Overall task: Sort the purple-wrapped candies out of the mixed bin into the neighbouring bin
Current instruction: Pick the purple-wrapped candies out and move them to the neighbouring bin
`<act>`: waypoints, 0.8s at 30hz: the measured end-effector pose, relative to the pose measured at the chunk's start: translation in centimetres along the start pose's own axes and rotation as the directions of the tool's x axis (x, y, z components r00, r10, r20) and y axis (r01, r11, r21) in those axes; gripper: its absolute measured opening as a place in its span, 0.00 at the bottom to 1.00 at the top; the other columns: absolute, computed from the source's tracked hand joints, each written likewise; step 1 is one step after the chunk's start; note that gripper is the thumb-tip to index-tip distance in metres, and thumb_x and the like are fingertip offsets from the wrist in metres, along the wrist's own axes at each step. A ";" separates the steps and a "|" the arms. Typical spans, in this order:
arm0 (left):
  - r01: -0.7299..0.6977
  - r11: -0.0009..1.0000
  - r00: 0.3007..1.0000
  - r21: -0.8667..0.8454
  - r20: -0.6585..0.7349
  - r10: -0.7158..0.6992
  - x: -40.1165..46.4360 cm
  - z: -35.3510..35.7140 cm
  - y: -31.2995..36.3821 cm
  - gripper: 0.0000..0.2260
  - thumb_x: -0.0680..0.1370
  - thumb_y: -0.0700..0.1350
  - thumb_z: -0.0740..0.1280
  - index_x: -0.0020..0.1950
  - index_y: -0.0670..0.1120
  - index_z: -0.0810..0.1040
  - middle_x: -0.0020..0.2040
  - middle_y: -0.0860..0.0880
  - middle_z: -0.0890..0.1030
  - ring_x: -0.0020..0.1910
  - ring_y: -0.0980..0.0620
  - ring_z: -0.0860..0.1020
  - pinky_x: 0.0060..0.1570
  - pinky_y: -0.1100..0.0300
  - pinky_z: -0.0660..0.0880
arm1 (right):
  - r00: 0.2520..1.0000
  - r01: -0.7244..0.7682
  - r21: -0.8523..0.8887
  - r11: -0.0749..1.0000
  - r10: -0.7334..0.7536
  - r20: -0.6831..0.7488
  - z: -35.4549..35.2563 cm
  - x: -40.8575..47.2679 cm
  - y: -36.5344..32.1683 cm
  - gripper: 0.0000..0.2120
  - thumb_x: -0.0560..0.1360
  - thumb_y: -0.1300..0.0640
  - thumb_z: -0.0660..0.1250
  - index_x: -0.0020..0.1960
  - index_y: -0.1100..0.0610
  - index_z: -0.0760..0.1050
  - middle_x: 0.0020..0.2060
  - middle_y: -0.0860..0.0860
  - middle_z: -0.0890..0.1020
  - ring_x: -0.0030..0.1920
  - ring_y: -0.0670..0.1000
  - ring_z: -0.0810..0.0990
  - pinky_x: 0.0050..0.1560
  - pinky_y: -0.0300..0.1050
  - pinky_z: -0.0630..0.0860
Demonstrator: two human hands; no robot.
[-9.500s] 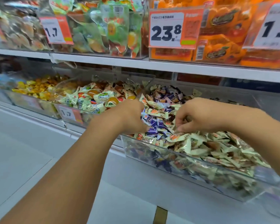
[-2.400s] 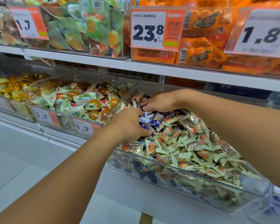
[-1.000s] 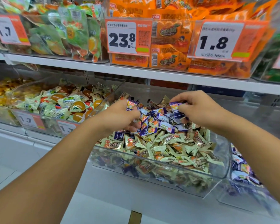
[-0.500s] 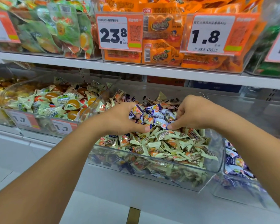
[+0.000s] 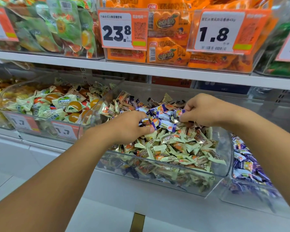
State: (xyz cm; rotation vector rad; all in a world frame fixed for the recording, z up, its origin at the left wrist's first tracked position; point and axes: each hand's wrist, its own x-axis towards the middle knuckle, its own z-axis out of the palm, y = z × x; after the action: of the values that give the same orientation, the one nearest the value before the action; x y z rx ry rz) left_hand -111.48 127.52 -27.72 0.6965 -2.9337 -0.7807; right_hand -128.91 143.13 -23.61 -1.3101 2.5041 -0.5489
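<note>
Left hand: the left hand [image 5: 129, 126] lay knuckles-up on the candy pile at 9 o'clock of the purple cluster, fingers curled down into the wrappers; several purple-wrapped pieces were gripped under the fingertips.
Right hand: the right hand [image 5: 203, 110] sat at 3 o'clock of the same cluster, fingers curled, pinching a purple-wrapped piece at its 9 o'clock edge.
Purple-wrapped candies: the purple-wrapped candies [image 5: 164, 117] lay on top of the pile between the two hands, touching both.
Mixed bin: the mixed bin [image 5: 224, 148], clear-walled, held the cluster at its rear centre; the pale green-wrapped candies [image 5: 176, 148] filled its 6 o'clock half up to the front wall.
Neighbouring bin: the neighbouring bin [image 5: 251, 200] stood just beside the mixed bin at 3 o'clock; the sorted purple candies [image 5: 246, 166] lay inside it, partly hidden by the right forearm.
Left-side bin: the jelly-cup bin [image 5: 45, 131], at 9 o'clock of the mixed bin, contained orange jelly cups in green-white wrappers.
Upper shelf: the white shelf [image 5: 157, 69] ran at 12 o'clock above the bins.
Price tags: the 23.8 tag [image 5: 117, 30] and the 1.8 tag [image 5: 218, 32] hung on the shelf's clear boxes.
Upper stock: the orange packets [image 5: 167, 52] stood behind the tags.
</note>
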 end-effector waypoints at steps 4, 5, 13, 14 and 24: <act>-0.055 0.944 0.990 -0.325 -0.139 0.009 -0.1 -0.8 0.4 0.10 0.80 0.55 0.66 0.48 0.48 0.76 0.41 0.46 0.75 0.35 0.48 0.72 0.38 0.53 0.73 | 0.999 0.051 0.118 0.992 -0.048 -0.025 -0.6 -0.2 0.4 0.12 0.75 0.55 0.71 0.46 0.65 0.79 0.34 0.52 0.85 0.29 0.47 0.73 0.31 0.41 0.70; -0.044 0.915 0.987 -0.402 -0.159 -0.022 -0.3 -1.2 0.7 0.09 0.80 0.55 0.66 0.48 0.49 0.76 0.37 0.47 0.72 0.32 0.48 0.67 0.35 0.54 0.70 | 0.998 0.065 0.178 0.982 -0.066 0.000 -0.7 -0.4 0.4 0.12 0.76 0.54 0.71 0.47 0.65 0.78 0.34 0.52 0.85 0.30 0.47 0.74 0.31 0.41 0.70; -0.147 0.823 0.988 -0.549 -0.052 0.142 -1.2 -0.7 7.0 0.14 0.82 0.54 0.64 0.37 0.64 0.78 0.24 0.58 0.67 0.29 0.52 0.59 0.31 0.57 0.59 | 0.915 0.000 0.639 0.770 -0.257 0.310 -3.6 -4.6 3.6 0.05 0.75 0.60 0.69 0.43 0.59 0.74 0.32 0.58 0.73 0.23 0.47 0.63 0.27 0.42 0.52; -0.161 0.832 0.986 -0.530 -0.042 0.164 -1.1 -0.6 8.1 0.13 0.82 0.54 0.63 0.37 0.64 0.78 0.23 0.58 0.68 0.28 0.53 0.60 0.30 0.58 0.60 | 0.920 -0.024 0.668 0.744 -0.246 0.307 -4.3 -5.6 4.7 0.05 0.75 0.59 0.68 0.44 0.60 0.73 0.31 0.58 0.72 0.22 0.46 0.63 0.26 0.41 0.51; -0.338 0.941 0.938 0.017 0.088 0.336 6.4 4.2 21.7 0.17 0.78 0.55 0.70 0.50 0.39 0.81 0.39 0.43 0.79 0.33 0.49 0.72 0.33 0.58 0.67 | 0.898 -0.409 0.798 0.443 0.350 0.266 -6.9 -9.6 17.0 0.17 0.84 0.56 0.58 0.66 0.65 0.73 0.44 0.61 0.83 0.30 0.50 0.80 0.22 0.37 0.75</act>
State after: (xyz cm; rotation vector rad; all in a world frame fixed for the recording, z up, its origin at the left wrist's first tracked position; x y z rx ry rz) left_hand -126.83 143.50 -21.56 0.1510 -3.0216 -0.7446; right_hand -138.64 161.37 -24.48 -0.3383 1.8725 -1.3424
